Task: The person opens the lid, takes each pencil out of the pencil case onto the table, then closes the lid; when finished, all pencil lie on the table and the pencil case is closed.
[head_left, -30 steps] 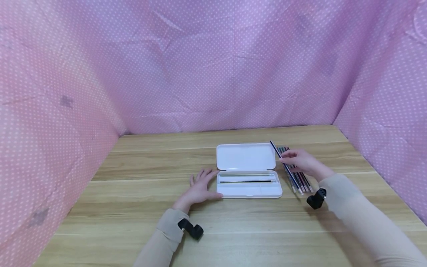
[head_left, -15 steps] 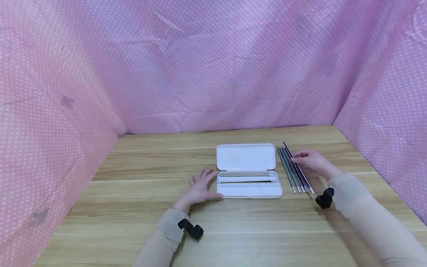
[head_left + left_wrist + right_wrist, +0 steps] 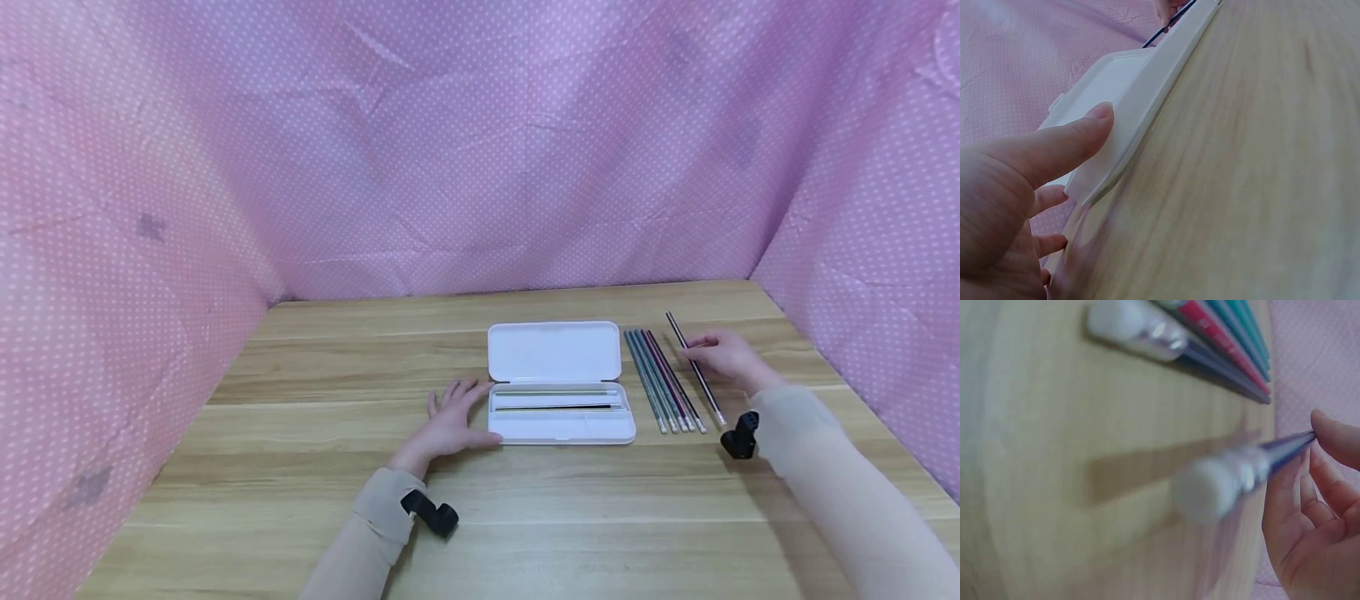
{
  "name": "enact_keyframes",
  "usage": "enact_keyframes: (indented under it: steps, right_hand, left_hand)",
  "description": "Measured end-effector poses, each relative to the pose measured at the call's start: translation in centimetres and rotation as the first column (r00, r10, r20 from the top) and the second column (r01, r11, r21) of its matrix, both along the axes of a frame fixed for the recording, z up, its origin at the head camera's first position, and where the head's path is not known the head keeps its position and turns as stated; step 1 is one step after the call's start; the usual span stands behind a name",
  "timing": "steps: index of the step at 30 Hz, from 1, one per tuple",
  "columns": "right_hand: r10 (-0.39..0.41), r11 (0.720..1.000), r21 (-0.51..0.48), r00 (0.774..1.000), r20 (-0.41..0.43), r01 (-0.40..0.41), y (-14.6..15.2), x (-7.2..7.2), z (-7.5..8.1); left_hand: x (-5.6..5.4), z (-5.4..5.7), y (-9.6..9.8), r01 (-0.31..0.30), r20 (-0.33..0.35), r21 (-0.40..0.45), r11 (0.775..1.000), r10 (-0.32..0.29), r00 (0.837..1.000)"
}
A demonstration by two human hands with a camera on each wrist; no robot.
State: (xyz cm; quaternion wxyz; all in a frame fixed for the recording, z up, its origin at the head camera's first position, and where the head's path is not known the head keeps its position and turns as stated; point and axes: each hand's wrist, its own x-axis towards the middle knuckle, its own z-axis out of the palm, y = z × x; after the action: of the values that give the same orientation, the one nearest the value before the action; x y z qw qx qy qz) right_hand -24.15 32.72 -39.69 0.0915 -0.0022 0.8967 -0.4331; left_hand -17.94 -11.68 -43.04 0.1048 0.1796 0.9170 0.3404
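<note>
An opened white pencil case [image 3: 558, 432] lies on the table, its lid [image 3: 553, 352] folded back. Two pencils rest in its base, among them a black-striped pencil [image 3: 555, 407]. With fingers spread, my left hand [image 3: 447, 425] is at the case's left end; in the left wrist view the thumb [image 3: 1079, 137] lies along the case's side. On the right, my right hand [image 3: 726, 357] pinches a dark striped pencil [image 3: 707, 385] by its middle between thumb and fingers. Its white eraser [image 3: 1204, 490] points toward the right wrist camera, over its shadow.
Between the case and my right hand lies a slanted row of several pencils, with teal pencils [image 3: 643, 379] on the left and a dark pencil [image 3: 677, 383] at the right. Pink dotted cloth [image 3: 525, 167] hangs round the wooden table [image 3: 337, 358].
My right hand has carried the dark striped pencil rightward, from the left of the pencil row, over it, to a spot beside its right end. My left hand has stayed at the case.
</note>
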Motion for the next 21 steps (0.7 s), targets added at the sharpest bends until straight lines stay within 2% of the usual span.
enact_keyframes:
  steps: [5, 9, 14, 21]
  right_hand:
    - [0.002, 1.0, 0.009, 1.0, -0.012, -0.002, 0.2, -0.3, -1.0]
    - [0.006, 0.998, 0.058, 1.0, -0.016, -0.005, 0.3, -0.5, -1.4]
    - [0.008, 0.992, 0.126, 1.0, -0.023, -0.005, -0.1, -0.4, -1.3]
    - [-0.012, 0.988, 0.152, 1.0, -0.023, 0.015, -1.0, -0.2, -1.0]
  left_hand:
    - [0.0, 0.1, 0.0, -0.001, -0.005, -0.002, 1.0, 0.001, 1.0]
    - [0.0, 0.1, 0.0, -0.004, 0.0, -0.008, 1.0, 0.004, 1.0]
    - [-0.1, 0.0, 0.0, 0.0, -0.005, -0.012, 1.0, -0.001, 1.0]
    - [-0.1, 0.0, 0.0, -0.003, -0.01, -0.021, 1.0, 0.003, 1.0]
